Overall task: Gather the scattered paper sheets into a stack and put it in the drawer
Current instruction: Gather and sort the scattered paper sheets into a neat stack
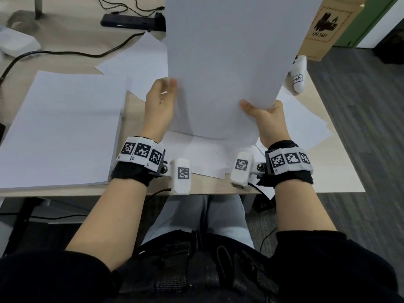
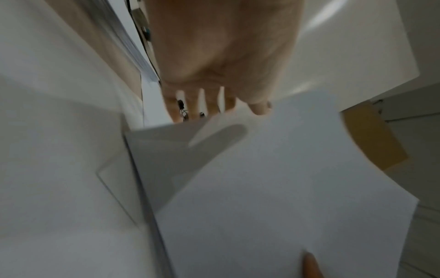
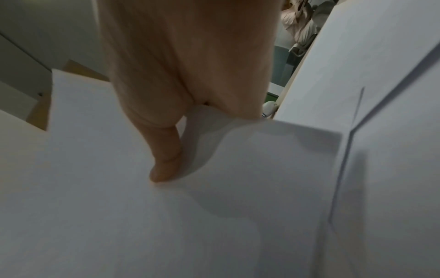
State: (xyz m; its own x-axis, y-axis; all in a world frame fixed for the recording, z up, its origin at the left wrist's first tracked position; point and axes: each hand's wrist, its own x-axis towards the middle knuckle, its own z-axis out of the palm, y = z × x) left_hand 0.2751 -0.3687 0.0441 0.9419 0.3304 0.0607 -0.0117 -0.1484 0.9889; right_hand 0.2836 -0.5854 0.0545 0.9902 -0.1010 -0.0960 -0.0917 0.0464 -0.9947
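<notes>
Paper sheets, plain white and held upright as a loose bundle (image 1: 229,68), stand over the middle of the light wooden table (image 1: 341,184), their bottom edge down on more scattered white sheets (image 1: 203,158) near the table's front edge. Your right hand (image 1: 267,121) pinches the bundle's lower right corner, thumb on the near face. Your left hand (image 1: 160,103) lies flat and spread against the left edge, fingers straight, steadying rather than gripping.

You look to be squaring the bundle, so loosen the right pinch a touch, let the sheets drop onto their bottom edge, and tap with both palms guiding the sides. Squeeze too hard and the corner will crease.

More to collect yet: a thick neat white ream (image 1: 59,130) by the front-left corner, a skewed white sheet (image 1: 140,62) behind your left hand, and overlapping sheets (image 1: 306,127) along the right edge. No drawer shows in any view.

For writing, the brown cardboard box (image 1: 323,25) at the back right reads "UN 3481" under a black hazard pictogram. The small white figurine (image 1: 297,77) beside it carries a scrawl I cannot read.
</notes>
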